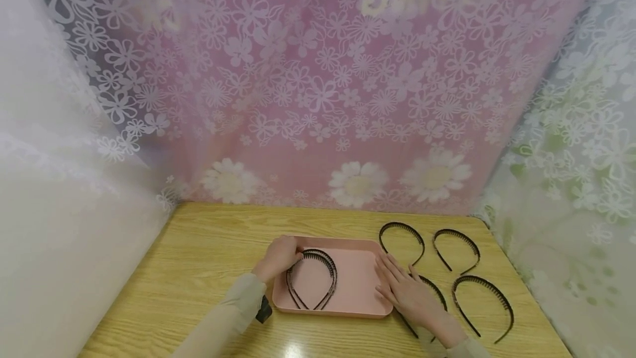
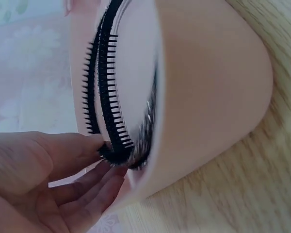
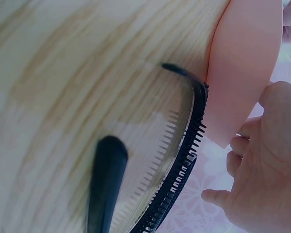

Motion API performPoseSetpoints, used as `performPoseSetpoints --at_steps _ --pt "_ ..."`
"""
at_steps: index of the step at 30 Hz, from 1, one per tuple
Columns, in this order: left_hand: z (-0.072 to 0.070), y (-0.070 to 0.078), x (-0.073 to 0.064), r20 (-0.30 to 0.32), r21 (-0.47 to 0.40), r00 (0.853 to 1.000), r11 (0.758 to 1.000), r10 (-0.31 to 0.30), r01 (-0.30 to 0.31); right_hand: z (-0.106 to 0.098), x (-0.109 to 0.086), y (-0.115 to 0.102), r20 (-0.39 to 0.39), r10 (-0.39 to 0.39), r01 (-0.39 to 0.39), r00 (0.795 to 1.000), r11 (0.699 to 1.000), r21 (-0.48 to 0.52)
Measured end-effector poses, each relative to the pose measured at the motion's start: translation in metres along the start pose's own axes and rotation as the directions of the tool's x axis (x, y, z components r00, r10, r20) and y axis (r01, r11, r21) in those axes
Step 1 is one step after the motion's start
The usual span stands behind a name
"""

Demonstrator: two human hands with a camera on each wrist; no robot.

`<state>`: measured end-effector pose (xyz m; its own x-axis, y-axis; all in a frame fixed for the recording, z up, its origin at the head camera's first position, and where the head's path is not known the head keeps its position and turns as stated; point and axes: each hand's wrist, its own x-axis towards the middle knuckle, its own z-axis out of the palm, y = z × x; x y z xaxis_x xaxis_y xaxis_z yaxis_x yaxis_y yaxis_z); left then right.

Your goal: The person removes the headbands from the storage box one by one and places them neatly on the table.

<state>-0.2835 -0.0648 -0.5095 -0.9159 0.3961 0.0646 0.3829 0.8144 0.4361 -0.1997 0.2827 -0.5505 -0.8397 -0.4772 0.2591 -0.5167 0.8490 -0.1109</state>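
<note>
A pink tray (image 1: 358, 280) lies on the wooden table with two black toothed headbands (image 1: 328, 261) in its left part, one overlapping the other. My left hand (image 1: 279, 257) reaches over the tray's left end. In the left wrist view its thumb and fingers pinch a headband (image 2: 106, 82) at the side of its curve, just inside the tray wall. My right hand (image 1: 409, 294) rests at the tray's right edge, fingers extended over the rim. Below the right forearm lies another black headband (image 1: 437, 291), partly covered by the hand.
Several more black headbands lie right of the tray, including a far one (image 1: 402, 224), one at the back right (image 1: 457, 232) and one nearer the front (image 1: 489, 283). A pink flowered curtain (image 1: 318, 98) hangs behind the table, with pale sheets at both sides.
</note>
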Motion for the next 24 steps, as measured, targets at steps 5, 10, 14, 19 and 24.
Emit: performPoseSetpoints --at_steps 5,10,14,19,24 --pt "0.000 0.000 0.000 -0.046 -0.044 0.999 0.999 0.009 -0.011 -0.006 0.001 -0.006 -0.012 -0.009 0.009 1.000 0.999 0.051" --pt "-0.006 -0.003 -0.001 -0.052 -0.204 0.999 0.979 0.001 -0.011 -0.008 0.001 -0.007 -0.009 -0.021 0.021 1.000 1.000 0.019" --pt "-0.015 -0.003 -0.002 -0.010 -0.349 1.000 0.937 -0.015 0.011 -0.007 0.001 -0.005 -0.006 -0.015 0.015 1.000 1.000 0.010" --pt "-0.023 -0.005 -0.002 0.024 -0.411 0.999 0.911 -0.038 0.045 -0.011 0.002 -0.009 -0.016 -0.009 0.010 1.000 0.999 0.054" --pt "-0.029 -0.007 0.000 0.020 -0.534 0.998 0.843 -0.061 0.062 -0.016 0.003 -0.013 0.037 0.021 -0.022 0.999 0.998 0.051"
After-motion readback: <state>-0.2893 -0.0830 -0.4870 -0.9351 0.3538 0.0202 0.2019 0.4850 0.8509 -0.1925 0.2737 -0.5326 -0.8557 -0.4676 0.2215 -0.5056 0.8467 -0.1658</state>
